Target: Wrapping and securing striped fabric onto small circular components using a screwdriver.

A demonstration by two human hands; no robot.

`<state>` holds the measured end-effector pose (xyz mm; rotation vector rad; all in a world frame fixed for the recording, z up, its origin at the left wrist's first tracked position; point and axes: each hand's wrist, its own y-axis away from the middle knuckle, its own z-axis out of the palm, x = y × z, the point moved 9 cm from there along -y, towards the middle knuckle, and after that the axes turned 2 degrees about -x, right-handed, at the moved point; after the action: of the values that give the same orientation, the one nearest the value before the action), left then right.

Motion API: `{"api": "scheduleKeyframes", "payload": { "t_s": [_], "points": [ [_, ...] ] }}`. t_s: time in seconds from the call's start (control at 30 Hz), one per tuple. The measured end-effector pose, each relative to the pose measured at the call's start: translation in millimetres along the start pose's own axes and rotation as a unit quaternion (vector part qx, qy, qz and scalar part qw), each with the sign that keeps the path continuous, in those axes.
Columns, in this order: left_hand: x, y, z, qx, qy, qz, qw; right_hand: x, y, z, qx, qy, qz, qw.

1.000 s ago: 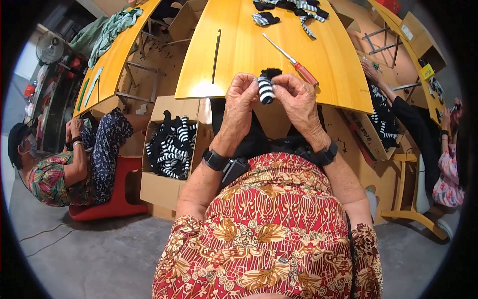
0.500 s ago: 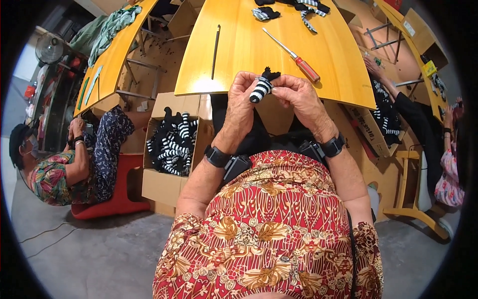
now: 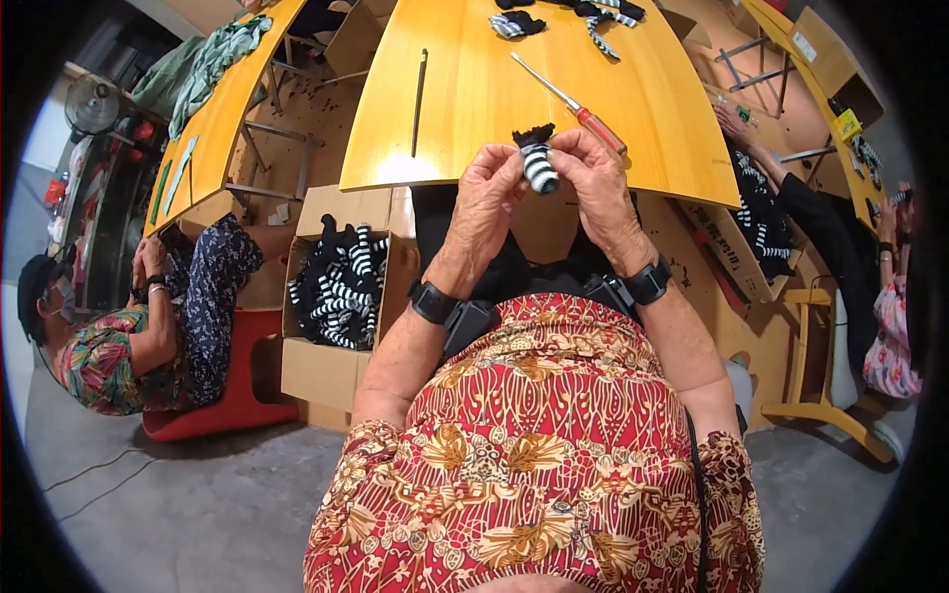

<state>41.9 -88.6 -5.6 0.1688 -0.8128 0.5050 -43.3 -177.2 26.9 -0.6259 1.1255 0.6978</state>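
Between my hands, just over the near table edge, is a small black-and-white striped knitted piece (image 3: 539, 170), tube-like, with a ragged black end pointing away from me. My left hand (image 3: 486, 193) pinches its left side with thumb and fingertips. On its other side my right hand (image 3: 596, 183) is closed on it too, thumb against the stripes. Just beyond my right hand lies a screwdriver (image 3: 596, 126) with a red handle. A thin dark stick (image 3: 420, 104) rests further left on the yellow table (image 3: 455, 79). More striped knitted pieces (image 3: 519, 24) lie at the far side.
An open cardboard box (image 3: 321, 368) of striped knitted pieces stands at my left, and another box (image 3: 771, 275) at my right. A person (image 3: 119, 341) sits on a red chair (image 3: 232, 395) to the left. Another person's hand (image 3: 733, 124) and pink sleeve (image 3: 887, 346) show at right.
The knitted piece has turned: its black end is spread wider and its striped end has swung right. Both hands have shifted slightly around it.
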Motion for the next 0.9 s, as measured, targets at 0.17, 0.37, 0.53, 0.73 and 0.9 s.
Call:
{"api": "scheduleKeyframes", "payload": {
  "t_s": [0.17, 0.37, 0.53, 0.73, 0.9],
  "points": [
    [5.3, -4.3, -10.5, 0.036, -0.020, 0.037, 0.998, -5.9, 0.9, 6.6, -0.020, -0.001, -0.013, 1.000],
    [4.6, -3.7, -6.2, 0.040, 0.020, 0.036, 0.998, 2.2, -1.1, 10.7, -0.060, -0.043, 0.025, 0.997],
    [-0.9, -6.7, 3.8, -0.034, 0.057, -0.013, 0.998, 18.6, -1.2, 0.8, -0.022, -0.049, 0.075, 0.996],
    [3.2, 0.0, -7.2, -0.022, -0.033, -0.005, 0.999, 12.4, 5.6, 0.7, -0.019, -0.009, 0.078, 0.997],
    [6.6, -2.7, -13.9, 0.015, -0.031, 0.027, 0.999, -0.6, 6.8, 10.5, -0.054, 0.056, 0.033, 0.996]
  ]
}}
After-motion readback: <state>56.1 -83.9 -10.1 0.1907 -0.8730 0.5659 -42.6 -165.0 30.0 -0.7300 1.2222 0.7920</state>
